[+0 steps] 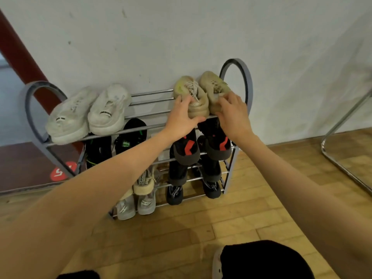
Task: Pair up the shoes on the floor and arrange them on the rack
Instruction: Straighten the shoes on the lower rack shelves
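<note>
A grey metal shoe rack (244,77) stands against the white wall. On its top shelf at the right lie two beige sneakers side by side, the left one (189,89) and the right one (214,82). My left hand (182,117) holds the heel of the left beige sneaker, thumb under it. My right hand (233,110) grips the heel of the right beige sneaker. A white pair (88,113) sits on the top shelf at the left.
Lower shelves hold a black pair with green marks (128,135), a black pair with red marks (201,148), more black shoes (175,193) and pale sneakers (145,198). A chrome tube frame (340,158) stands on the wooden floor at right. My knee (261,260) is at the bottom.
</note>
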The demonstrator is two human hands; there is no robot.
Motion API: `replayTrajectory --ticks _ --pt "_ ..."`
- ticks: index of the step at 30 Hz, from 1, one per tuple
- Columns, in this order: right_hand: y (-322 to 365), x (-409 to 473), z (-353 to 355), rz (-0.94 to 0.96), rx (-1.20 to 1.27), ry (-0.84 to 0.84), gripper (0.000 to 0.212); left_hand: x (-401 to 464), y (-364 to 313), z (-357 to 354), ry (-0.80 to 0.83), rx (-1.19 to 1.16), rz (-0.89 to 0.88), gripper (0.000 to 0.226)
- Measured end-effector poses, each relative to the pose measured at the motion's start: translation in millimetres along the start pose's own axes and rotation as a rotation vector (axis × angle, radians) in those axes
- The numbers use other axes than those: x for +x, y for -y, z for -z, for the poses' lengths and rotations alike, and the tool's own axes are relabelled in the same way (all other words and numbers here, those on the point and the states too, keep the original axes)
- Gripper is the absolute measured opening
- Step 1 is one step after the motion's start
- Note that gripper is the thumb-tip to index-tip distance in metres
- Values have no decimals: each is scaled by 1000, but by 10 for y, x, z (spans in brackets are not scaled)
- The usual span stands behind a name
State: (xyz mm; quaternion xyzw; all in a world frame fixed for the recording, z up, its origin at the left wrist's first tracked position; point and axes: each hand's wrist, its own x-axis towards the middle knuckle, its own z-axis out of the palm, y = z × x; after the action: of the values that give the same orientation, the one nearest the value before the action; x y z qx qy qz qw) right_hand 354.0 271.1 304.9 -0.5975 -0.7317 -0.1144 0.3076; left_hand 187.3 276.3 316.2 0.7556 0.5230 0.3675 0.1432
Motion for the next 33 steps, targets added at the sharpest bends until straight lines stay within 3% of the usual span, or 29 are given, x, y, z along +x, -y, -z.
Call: replayTrajectory --ticks 2,4,7,10,12,15,18,21,29,33 --pt "-6 -187 -55 18 109 -109 35 -123 41 3 -31 44 -58 51" --pt "-12 -445 -112 31 67 -199 38 -355 87 -19 -138 147 -188 54" --pt "-126 -755 -259 116 7 -76 28 -715 261 -138 -265 288 -379 43" --pt "-259 -927 -464 112 -115 322 55 -919 536 -329 -72 404 -263 51" --pt "-292 -979 -581 69 -175 444 65 -954 725 -457 71 454 -96 72" --pt "-307 -955 -678 76 -181 418 53 -908 902 -582 158 326 97 70" --pt "-338 -920 -740 60 -164 378 45 -879 945 -645 168 152 92 41" --pt "-349 -891 -796 38 -116 363 42 -915 942 -708 72 95 88 31" --pt "-348 -810 -850 4 -95 330 43 -701 762 -935 -84 105 97 32" --pt "-242 -835 -823 -47 -119 315 50 -733 832 -878 49 130 35 32"
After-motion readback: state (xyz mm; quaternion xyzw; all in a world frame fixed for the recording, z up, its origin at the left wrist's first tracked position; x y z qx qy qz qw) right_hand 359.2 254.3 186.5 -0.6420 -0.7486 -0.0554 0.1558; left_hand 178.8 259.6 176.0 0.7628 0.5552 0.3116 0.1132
